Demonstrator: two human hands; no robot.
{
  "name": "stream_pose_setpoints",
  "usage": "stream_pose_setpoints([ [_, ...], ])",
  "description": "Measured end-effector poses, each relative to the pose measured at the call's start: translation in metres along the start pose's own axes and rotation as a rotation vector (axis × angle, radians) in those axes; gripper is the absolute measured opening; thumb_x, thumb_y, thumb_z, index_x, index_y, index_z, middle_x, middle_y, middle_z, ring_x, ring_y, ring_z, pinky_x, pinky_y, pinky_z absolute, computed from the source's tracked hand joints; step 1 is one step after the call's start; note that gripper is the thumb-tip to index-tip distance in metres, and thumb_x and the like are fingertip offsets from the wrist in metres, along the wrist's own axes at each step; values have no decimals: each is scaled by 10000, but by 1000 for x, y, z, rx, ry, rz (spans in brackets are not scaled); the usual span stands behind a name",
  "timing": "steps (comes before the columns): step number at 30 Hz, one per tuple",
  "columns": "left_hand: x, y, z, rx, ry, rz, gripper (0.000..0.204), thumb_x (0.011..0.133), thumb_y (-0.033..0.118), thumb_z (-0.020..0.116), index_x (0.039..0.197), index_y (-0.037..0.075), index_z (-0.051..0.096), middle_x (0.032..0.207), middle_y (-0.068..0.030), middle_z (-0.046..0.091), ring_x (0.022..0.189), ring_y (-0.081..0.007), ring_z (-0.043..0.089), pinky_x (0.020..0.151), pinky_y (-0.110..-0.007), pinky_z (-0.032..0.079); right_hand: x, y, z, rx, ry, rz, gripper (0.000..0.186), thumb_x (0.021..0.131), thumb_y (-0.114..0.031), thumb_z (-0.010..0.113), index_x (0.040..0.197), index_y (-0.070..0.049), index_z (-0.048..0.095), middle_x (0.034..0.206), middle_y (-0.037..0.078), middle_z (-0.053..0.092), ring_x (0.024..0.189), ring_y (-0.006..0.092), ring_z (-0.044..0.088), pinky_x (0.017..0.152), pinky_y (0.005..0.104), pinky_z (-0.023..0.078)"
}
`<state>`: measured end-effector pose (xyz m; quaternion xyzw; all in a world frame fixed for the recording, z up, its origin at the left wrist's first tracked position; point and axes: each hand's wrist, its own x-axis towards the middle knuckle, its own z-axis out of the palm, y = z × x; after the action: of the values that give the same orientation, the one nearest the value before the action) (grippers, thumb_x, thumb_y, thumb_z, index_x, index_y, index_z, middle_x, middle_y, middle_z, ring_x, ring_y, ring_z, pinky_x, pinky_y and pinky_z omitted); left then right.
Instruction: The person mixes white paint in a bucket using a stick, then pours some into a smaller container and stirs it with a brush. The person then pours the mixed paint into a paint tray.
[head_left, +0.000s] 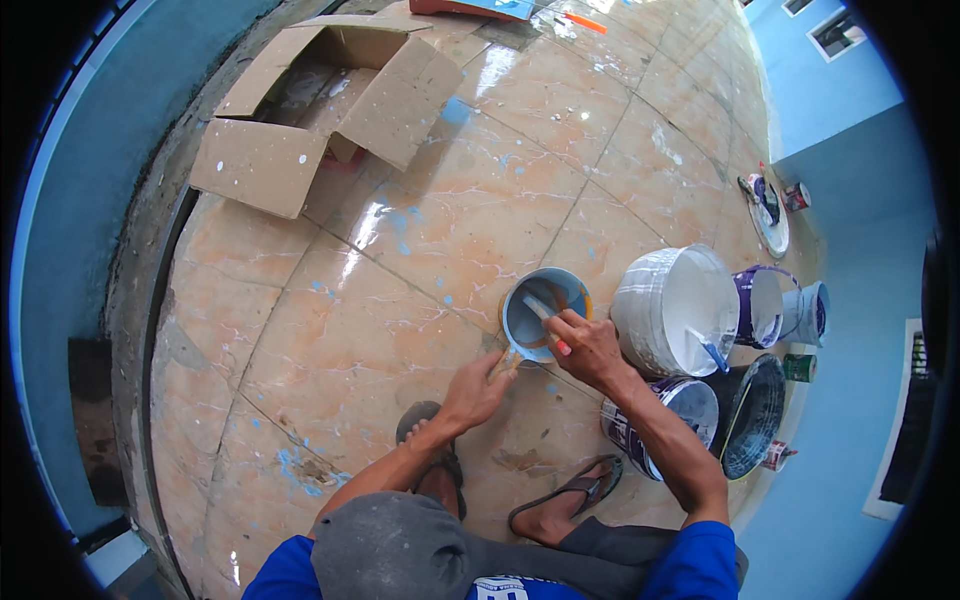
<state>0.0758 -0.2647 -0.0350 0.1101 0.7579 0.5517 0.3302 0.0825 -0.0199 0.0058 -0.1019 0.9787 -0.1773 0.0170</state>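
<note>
A round dipper (578, 284) with blue-grey paint inside stands on the tiled floor in front of me, its rim streaked yellow. My left hand (478, 391) is closed around its short yellowish handle (508, 360), at the near left side. Over the dipper's right rim reaches my right hand (590, 349), fingers wrapped round a pale, paint-smeared paintbrush (541, 303). The brush's far end is down inside the dipper. An orange-pink tip shows at my fist. Just right of that hand stands a large white paint bucket (650, 300).
On the right are a purple-labelled paint tub (625, 437), a black bucket (752, 418), a purple bucket (765, 305) and a green can (799, 367). An open cardboard box (258, 160) lies far left. Blue walls (850, 190) flank the paint-spotted floor (440, 240).
</note>
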Motion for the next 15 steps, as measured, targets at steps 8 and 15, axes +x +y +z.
stream_pose_setpoints([
  [8, -2, -12, 6, -26, 19, 48, 447, 982, 216, 691, 1331, -58, 637, 983, -191, 733, 841, -194, 654, 776, -369, 531, -5, -15, 1, 315, 27, 23, 140, 894, -160, 732, 1025, -123, 697, 926, 114, 707, 778, 372, 705, 670, 463, 561],
  [15, -2, -9, 5, -36, 17, 40, 432, 983, 209, 688, 1325, -51, 642, 991, -188, 737, 840, -195, 654, 772, -369, 533, 7, 4, -20, -64, -86, -232, 332, 820, -137, 759, 1139, -174, 672, 1054, 45, 691, 863, 292, 728, 717, 426, 572],
])
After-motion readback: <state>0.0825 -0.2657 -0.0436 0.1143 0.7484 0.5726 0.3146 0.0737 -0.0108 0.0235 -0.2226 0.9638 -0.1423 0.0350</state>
